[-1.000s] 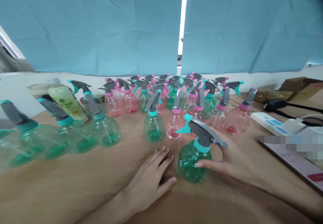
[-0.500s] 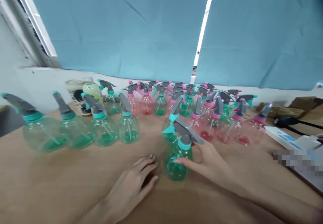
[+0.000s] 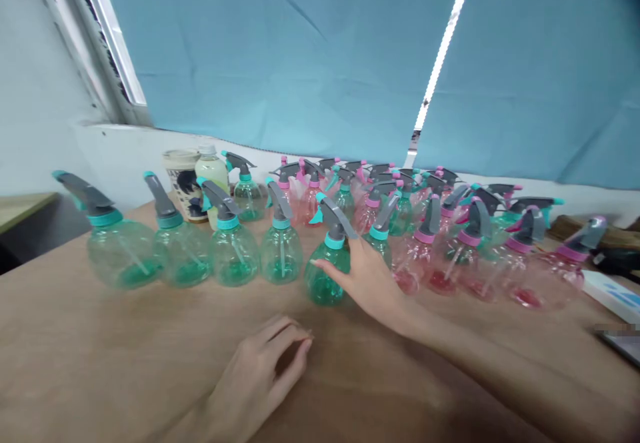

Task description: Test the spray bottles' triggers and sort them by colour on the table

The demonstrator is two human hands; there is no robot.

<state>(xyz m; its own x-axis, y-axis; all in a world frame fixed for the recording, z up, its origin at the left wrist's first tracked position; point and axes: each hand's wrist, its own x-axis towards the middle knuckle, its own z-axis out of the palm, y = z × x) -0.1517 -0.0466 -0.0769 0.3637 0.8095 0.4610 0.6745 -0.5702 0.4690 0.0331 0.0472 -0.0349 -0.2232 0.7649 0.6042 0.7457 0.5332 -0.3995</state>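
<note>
My right hand [image 3: 370, 276] is wrapped round a green spray bottle [image 3: 326, 275] with a turquoise collar and grey trigger head. The thumb lies across its front; the other fingers are hidden behind it. To its left a row of similar green spray bottles [image 3: 281, 250] stands on the table, and another green one [image 3: 379, 243] is partly hidden behind my right hand. My left hand [image 3: 265, 366] rests near the table's front, apart from the bottles. Its thumb and fingertips meet, and nothing shows in them.
Pink spray bottles [image 3: 457, 263] stand in a row at the right. More green and pink ones crowd behind, before a blue curtain [image 3: 300, 63]. A patterned cup [image 3: 184, 186] and a pale green bottle [image 3: 213, 170] stand at the back left. A white power strip [image 3: 613, 296] lies at the right.
My right hand has moved the green spray bottle away from me and left, up to the end of the green row. My left hand's fingers have drawn together. The view has swung left.
</note>
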